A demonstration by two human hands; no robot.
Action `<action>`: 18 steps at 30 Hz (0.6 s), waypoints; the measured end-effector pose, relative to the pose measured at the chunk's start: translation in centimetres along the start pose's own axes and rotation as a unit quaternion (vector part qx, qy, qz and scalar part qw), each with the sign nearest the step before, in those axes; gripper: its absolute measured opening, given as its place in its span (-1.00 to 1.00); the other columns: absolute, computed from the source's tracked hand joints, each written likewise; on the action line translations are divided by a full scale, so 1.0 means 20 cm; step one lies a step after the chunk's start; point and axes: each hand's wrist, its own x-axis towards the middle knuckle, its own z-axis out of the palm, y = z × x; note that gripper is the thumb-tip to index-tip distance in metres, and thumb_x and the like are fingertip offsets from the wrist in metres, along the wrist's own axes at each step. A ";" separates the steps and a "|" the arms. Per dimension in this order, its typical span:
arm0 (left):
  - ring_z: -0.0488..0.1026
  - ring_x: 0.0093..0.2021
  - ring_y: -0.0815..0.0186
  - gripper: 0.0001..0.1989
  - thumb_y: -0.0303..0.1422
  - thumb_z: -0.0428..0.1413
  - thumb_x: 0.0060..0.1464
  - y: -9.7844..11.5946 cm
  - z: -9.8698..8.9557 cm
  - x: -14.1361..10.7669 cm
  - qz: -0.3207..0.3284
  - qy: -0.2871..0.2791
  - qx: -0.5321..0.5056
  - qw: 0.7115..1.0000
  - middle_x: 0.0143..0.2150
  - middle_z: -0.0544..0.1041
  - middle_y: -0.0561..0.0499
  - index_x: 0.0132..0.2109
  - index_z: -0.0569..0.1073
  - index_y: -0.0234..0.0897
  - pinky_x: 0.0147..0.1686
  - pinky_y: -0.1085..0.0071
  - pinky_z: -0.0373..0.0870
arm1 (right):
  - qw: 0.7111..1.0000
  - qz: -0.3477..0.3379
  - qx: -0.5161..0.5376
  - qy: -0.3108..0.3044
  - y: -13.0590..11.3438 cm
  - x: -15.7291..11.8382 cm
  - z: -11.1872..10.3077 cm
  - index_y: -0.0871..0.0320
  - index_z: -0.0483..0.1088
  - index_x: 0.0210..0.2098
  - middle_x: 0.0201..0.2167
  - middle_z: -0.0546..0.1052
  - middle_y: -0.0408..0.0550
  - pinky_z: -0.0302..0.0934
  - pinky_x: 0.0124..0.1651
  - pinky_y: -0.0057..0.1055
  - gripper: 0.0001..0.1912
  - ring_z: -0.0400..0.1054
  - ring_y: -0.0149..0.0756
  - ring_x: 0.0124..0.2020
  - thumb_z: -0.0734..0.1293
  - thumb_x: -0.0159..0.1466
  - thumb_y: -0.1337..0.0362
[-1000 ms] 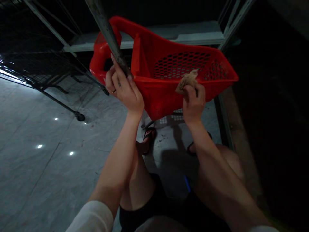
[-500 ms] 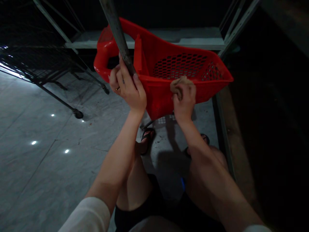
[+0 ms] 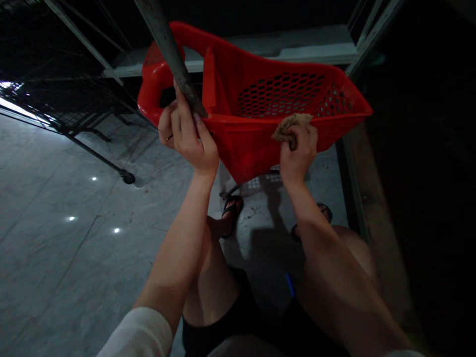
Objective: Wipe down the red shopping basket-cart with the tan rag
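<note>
A red plastic shopping basket (image 3: 256,144) with a honeycomb-perforated wall fills the upper middle of the view, tilted toward me. My left hand (image 3: 188,134) is shut around a scuffed grey metal pole (image 3: 163,44) beside the basket's near corner. My right hand (image 3: 297,151) pinches a crumpled tan rag (image 3: 292,126) against the basket's top rim. Part of the rag is hidden inside my fingers.
Black wire cart frames with a caster wheel (image 3: 128,177) stand at the left on a grey stone floor (image 3: 67,258). A white shelf (image 3: 297,49) runs behind the basket. My knees and sandalled feet lie below; darkness fills the right.
My right hand with the rag has moved back to the right along the basket's rim. My left hand stays on the pole, and the whole view has shifted slightly.
</note>
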 end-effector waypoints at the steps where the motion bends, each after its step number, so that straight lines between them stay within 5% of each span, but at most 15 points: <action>1: 0.31 0.19 0.24 -0.47 -0.18 -0.31 0.31 0.00 0.00 0.00 0.004 0.006 0.010 1.000 0.18 0.42 -0.03 0.26 0.29 -0.22 0.27 0.29 0.20 | 1.000 0.012 -0.010 0.009 0.02 0.01 0.00 0.08 0.37 -0.24 -0.17 0.36 -0.02 0.25 0.10 -0.18 -0.66 0.27 -0.23 -0.03 0.16 0.07 0.55; 6: 0.35 0.16 0.24 -0.50 -0.25 -0.25 0.31 0.02 -0.01 0.00 0.030 0.025 -0.004 0.999 0.16 0.44 -0.11 0.24 0.33 -0.34 0.24 0.35 0.23 | 0.996 0.081 -0.013 0.046 0.17 0.10 -0.01 0.06 0.25 -0.26 -0.18 0.34 0.04 0.14 0.12 -0.17 -0.66 0.22 -0.18 -0.05 0.13 0.07 0.57; 13: 0.35 0.17 0.23 -0.49 -0.23 -0.26 0.30 0.00 -0.02 0.00 0.034 0.031 0.021 0.999 0.19 0.42 -0.08 0.23 0.34 -0.30 0.25 0.29 0.21 | 0.964 0.184 -0.040 0.188 0.56 0.29 -0.06 -0.03 0.07 -0.40 -0.31 0.25 -0.10 0.13 0.07 -0.15 -0.67 0.19 -0.17 -0.16 0.08 -0.01 0.56; 15: 0.33 0.19 0.25 -0.48 -0.23 -0.27 0.30 0.00 -0.02 0.00 0.037 0.036 0.025 0.998 0.19 0.42 -0.10 0.22 0.35 -0.33 0.26 0.29 0.20 | 0.968 0.167 -0.046 0.182 0.56 0.29 -0.07 -0.03 0.08 -0.41 -0.31 0.25 -0.11 0.15 0.08 -0.17 -0.70 0.20 -0.20 -0.15 0.10 0.03 0.54; 18: 0.29 0.23 0.29 -0.51 -0.25 -0.27 0.31 0.02 -0.02 -0.01 0.027 0.044 0.030 0.998 0.20 0.41 -0.10 0.22 0.34 -0.30 0.28 0.37 0.16 | 0.977 0.140 -0.048 0.153 0.41 0.18 -0.02 0.01 0.15 -0.37 -0.25 0.28 -0.07 0.17 0.10 -0.16 -0.75 0.21 -0.22 -0.13 0.13 0.08 0.52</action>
